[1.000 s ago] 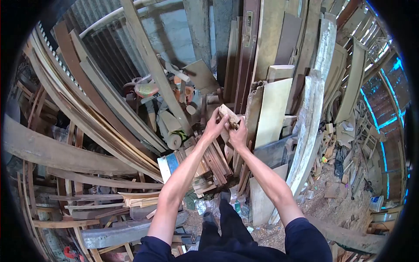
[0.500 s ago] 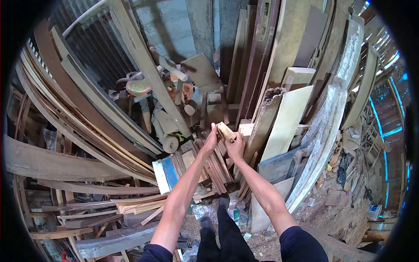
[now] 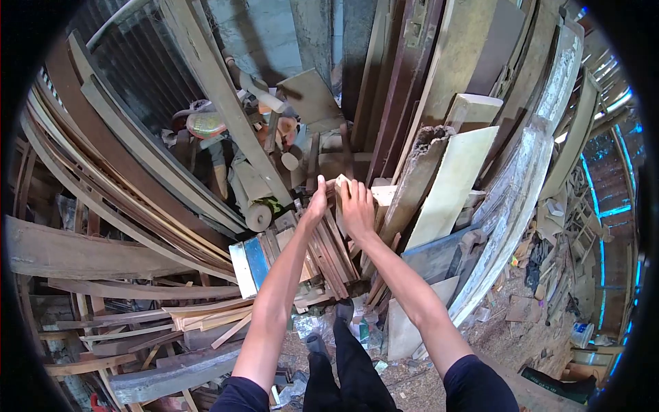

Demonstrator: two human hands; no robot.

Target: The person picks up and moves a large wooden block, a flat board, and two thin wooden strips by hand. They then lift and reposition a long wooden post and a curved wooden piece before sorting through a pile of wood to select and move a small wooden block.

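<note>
**Block at the pile, both hands on it**

The left hand grips the left edge of a small wood block. The right hand lies flat on it, fingers spread, not clenched. The block sits at the top of a stack of slats, beside leaning planks. It looks placed but not released.

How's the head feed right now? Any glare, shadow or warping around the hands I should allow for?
Head view: strong fisheye, so the planks at left bow and the corners are black; daylight blows out the roof gaps at right, with blue fringing; the corrugated wall is in shade; the left hand, right hand and the block between them are evenly lit and sharp.
</note>
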